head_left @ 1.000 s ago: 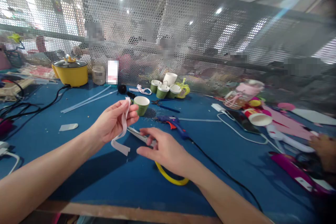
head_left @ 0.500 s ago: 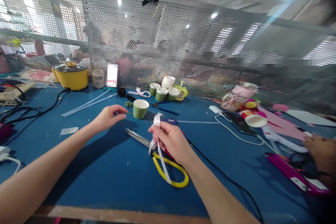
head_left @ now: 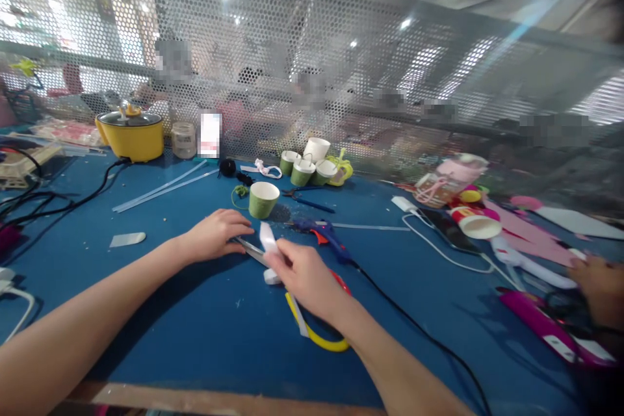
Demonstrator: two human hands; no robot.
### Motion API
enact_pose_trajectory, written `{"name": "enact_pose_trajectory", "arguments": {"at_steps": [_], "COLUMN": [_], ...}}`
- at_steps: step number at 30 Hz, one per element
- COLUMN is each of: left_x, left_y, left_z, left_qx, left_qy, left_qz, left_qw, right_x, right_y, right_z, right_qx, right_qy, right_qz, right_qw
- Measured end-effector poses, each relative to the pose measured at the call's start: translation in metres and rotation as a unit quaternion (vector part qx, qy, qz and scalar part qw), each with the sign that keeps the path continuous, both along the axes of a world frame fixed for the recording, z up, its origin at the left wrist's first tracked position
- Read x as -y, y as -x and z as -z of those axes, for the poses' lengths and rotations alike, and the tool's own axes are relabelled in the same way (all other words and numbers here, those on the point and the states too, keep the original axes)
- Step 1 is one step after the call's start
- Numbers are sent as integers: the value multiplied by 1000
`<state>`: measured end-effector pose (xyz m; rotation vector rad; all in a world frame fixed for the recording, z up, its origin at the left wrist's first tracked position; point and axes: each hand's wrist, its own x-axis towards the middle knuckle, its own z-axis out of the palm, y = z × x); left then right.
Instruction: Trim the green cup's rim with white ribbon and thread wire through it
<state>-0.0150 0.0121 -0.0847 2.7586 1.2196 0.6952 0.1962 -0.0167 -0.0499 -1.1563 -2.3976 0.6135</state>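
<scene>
My right hand (head_left: 307, 279) pinches a white ribbon (head_left: 268, 237), whose upper end stands up past the fingertips while a tail hangs down by the scissors' handle. Under that hand lie large scissors with a yellow and red handle (head_left: 327, 342), blades (head_left: 252, 249) pointing up and left. My left hand (head_left: 214, 234) has loosely bent fingers, apart, right at the blade tips; whether they touch the metal I cannot tell. Just beyond it stands a green paper cup (head_left: 264, 201) with a white inside, a small tangle of green string (head_left: 240, 191) beside it.
A blue glue gun (head_left: 324, 234) lies right of the cup, its black cord trailing toward me. Pliers (head_left: 309, 203) and several small cups (head_left: 303, 172) stand behind. To the left is a yellow pot (head_left: 134, 140); at far right, another person's hand (head_left: 595, 279) near a magenta device (head_left: 541, 325).
My left hand has moved right and down to the scissors' tip. My right hand has come slightly left and lower with the ribbon, uncovering the glue gun.
</scene>
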Motion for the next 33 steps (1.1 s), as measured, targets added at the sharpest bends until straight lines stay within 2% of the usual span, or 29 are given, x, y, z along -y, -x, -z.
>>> {"name": "enact_pose_trajectory", "arguments": {"at_steps": [2,4,5,7,9,11,12,14,17,20,23,25,28,30,31,33], "left_x": [-3,-2,2,13,27,39,44,47,40,25,7,-3,-9,-8,-5,1], "left_y": [11,18,19,12,-3,-21,-29,-39,-35,-12,20,38,47,40,33,14], "left_z": [-9,-21,-28,-41,-49,-49,-48,-43,-41,-45,-42,-34,-20,-14,-13,-10], "left_qx": [73,197,263,330,279,149,102,59,25,19,-13,-50,-76,-69,-61,-36], "left_qy": [10,60,103,158,168,139,127,156,141,69,2,-17,-46,-88,-101,-92], "left_qz": [-86,-166,-163,-79,-2,44,48,35,-29,-131,-286,-378,-436,-406,-360,-212], "left_qw": [994,964,945,927,946,978,985,985,989,989,958,924,895,907,925,972], "right_x": [11,19,21,20,16,11,10,9,7,1,-7,-8,-5,-1,1,3], "right_y": [5,9,11,11,10,8,8,7,4,-4,-14,-18,-18,-18,-19,-22], "right_z": [-2,-3,-2,-1,0,1,1,1,-3,-7,-10,-12,-15,-19,-21,-26], "right_qx": [-19,-33,-42,-64,-87,-105,-111,-119,-143,-131,-14,96,232,285,301,316], "right_qy": [7,23,43,106,164,193,200,221,249,171,44,15,-11,-29,-33,-23], "right_qz": [-75,-108,-105,-76,-58,-57,-58,-61,-58,3,64,45,6,10,18,32], "right_qw": [997,993,993,989,981,974,972,966,956,977,997,994,973,958,953,948]}}
